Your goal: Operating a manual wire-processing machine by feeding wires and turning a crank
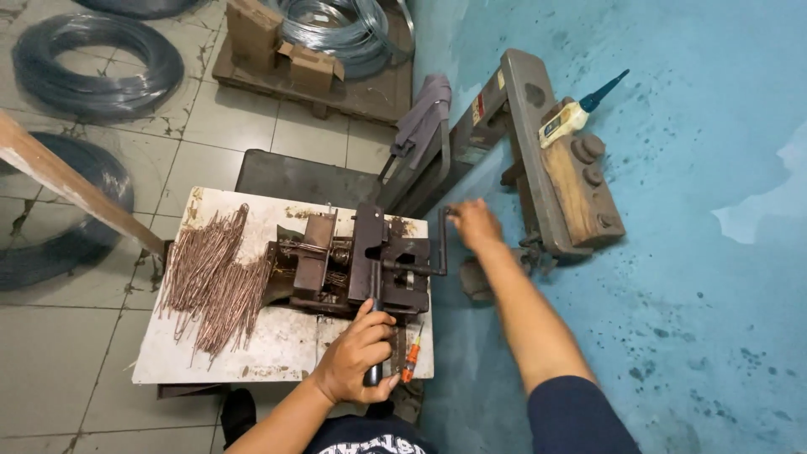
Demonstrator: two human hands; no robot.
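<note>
Two hands engaged: my left hand [361,353] clamps the lever handle [373,340] at 6 o'clock of the bending jig [357,265]; right hand [475,225] fingers wrap the crank [443,240] at 3.

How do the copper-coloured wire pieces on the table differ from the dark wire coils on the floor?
The wire pieces are short, cut, roughly straight lengths; the coils are long wire wound into big rings. The pieces are coppery; the coils are dark grey. The pieces lie piled on the white table beside the bending jig; the coils lie flat on the tiled floor. Both are bare wire.
</note>
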